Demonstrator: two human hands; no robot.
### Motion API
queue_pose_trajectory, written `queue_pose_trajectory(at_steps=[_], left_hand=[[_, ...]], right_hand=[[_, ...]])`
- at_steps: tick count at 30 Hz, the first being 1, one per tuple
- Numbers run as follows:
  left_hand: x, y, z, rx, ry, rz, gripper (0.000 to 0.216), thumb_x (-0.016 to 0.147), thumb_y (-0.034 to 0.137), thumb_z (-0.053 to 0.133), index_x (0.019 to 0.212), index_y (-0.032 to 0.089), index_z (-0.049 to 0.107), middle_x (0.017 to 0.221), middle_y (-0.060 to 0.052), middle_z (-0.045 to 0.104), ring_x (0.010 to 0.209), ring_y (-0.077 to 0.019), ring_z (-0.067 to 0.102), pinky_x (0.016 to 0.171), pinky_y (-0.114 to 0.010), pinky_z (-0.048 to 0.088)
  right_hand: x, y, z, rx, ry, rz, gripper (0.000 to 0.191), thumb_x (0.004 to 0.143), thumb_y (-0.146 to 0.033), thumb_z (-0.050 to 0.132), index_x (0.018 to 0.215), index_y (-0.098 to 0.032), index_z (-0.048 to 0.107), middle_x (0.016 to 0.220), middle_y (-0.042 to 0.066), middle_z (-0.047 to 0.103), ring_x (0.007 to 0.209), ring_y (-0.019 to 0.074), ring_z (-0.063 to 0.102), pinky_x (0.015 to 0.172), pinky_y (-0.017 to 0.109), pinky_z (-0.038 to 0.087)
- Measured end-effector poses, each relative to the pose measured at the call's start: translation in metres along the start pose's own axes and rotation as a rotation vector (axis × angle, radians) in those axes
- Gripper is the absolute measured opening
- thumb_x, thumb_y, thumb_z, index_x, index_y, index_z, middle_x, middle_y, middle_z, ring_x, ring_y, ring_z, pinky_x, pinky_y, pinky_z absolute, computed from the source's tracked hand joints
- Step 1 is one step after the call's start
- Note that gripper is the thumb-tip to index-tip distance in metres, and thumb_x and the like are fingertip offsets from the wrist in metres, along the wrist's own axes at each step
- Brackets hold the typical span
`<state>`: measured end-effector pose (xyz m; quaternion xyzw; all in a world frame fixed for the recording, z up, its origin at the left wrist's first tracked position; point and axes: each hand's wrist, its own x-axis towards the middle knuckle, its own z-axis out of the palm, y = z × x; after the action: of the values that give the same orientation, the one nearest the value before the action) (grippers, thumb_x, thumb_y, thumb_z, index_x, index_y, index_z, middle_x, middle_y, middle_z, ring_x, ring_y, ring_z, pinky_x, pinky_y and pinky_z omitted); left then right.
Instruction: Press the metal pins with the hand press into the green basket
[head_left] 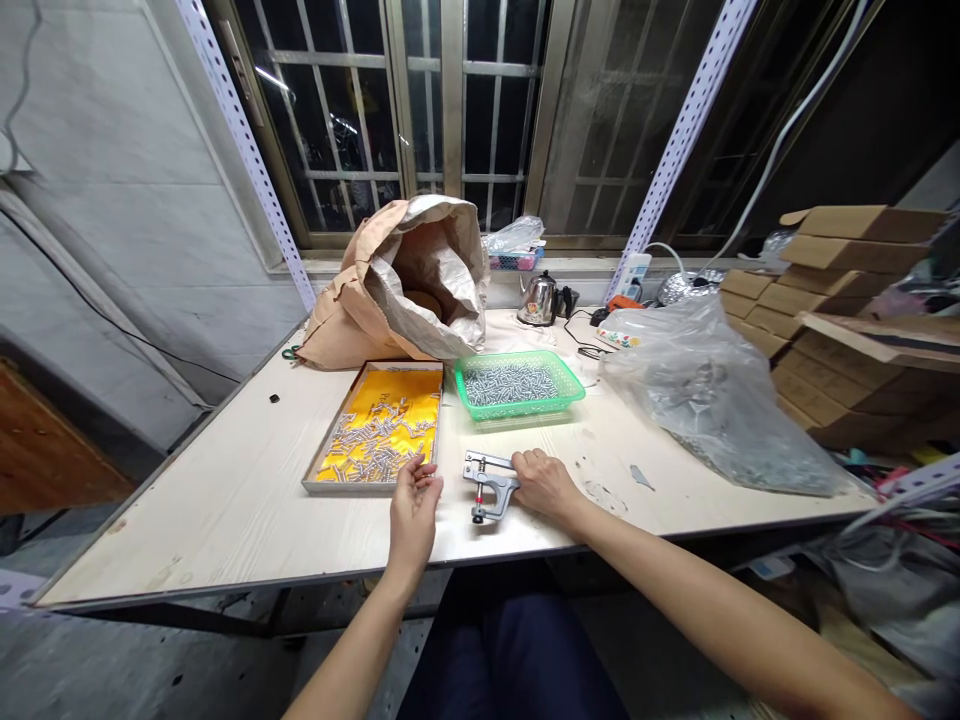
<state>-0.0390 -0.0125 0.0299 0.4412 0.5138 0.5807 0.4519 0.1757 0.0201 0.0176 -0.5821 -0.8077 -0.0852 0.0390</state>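
My right hand [546, 484] is wrapped round the handles of metal snap-fastener pliers [491, 486], whose jaws point left above the table. Just left of the jaws, my left hand [415, 502] has its thumb and fingers pinched together. Whatever it may hold is too small to make out. Beside that hand lies a shallow cardboard tray [309, 480] lined with yellow, with many small silvery metal pieces [375, 458] scattered over it. Beyond the pliers stands a green plastic basket [517, 409] full of similar small metal pieces [517, 383].
A large paper sack [337, 320] lies open behind the tray. At the back are a kettle [538, 300] and a power strip [636, 276]. To the right lie a clear plastic bag [697, 390] and stacked cardboard boxes [832, 360]. The table's front edge [300, 583] is close to my lap.
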Motion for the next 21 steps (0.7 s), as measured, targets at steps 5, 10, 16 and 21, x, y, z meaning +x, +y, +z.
queue_pose_trajectory(at_steps=[5, 10, 16, 21], left_hand=[[-0.001, -0.002, 0.006, 0.113, -0.018, -0.023, 0.04, 0.074, 0.046, 0.056, 0.098, 0.014, 0.058, 0.089, -0.008, 0.063, 0.076, -0.0172, 0.06, 0.062, -0.027, 0.047], [0.004, -0.011, 0.016, 0.221, -0.211, -0.204, 0.037, 0.069, 0.049, 0.057, 0.066, 0.012, 0.063, 0.057, -0.003, 0.057, 0.053, -0.014, 0.053, 0.049, -0.024, 0.041], [0.009, -0.006, 0.03, 0.192, -0.324, -0.337, 0.026, 0.058, 0.038, 0.066, 0.055, 0.012, 0.061, 0.045, 0.003, 0.047, 0.041, -0.0069, 0.039, 0.04, -0.02, 0.03], [0.01, -0.004, 0.033, 0.228, -0.315, -0.278, 0.026, 0.056, 0.035, 0.072, 0.052, 0.012, 0.061, 0.047, 0.0, 0.054, 0.044, -0.0081, 0.044, 0.046, -0.021, 0.032]], right_hand=[[0.011, -0.001, 0.002, 0.003, -0.07, -0.019, 0.013, 0.072, -0.024, 0.053, 0.082, -0.016, 0.059, 0.072, 0.009, 0.065, 0.066, 0.0203, 0.058, 0.057, 0.027, 0.035], [0.015, -0.001, -0.012, -0.014, 0.024, 0.074, 0.028, 0.079, -0.033, 0.05, 0.097, -0.013, 0.056, 0.088, 0.013, 0.063, 0.084, 0.0263, 0.056, 0.068, 0.033, 0.039], [0.007, 0.0, -0.019, 0.03, 0.289, 0.048, 0.029, 0.076, -0.041, 0.055, 0.087, -0.014, 0.059, 0.106, 0.016, 0.059, 0.102, 0.0287, 0.048, 0.093, 0.041, 0.033], [-0.006, 0.003, -0.009, 0.067, 0.343, 0.13, 0.044, 0.072, -0.036, 0.058, 0.106, -0.009, 0.056, 0.127, 0.021, 0.048, 0.123, 0.0318, 0.034, 0.109, 0.052, 0.01]])
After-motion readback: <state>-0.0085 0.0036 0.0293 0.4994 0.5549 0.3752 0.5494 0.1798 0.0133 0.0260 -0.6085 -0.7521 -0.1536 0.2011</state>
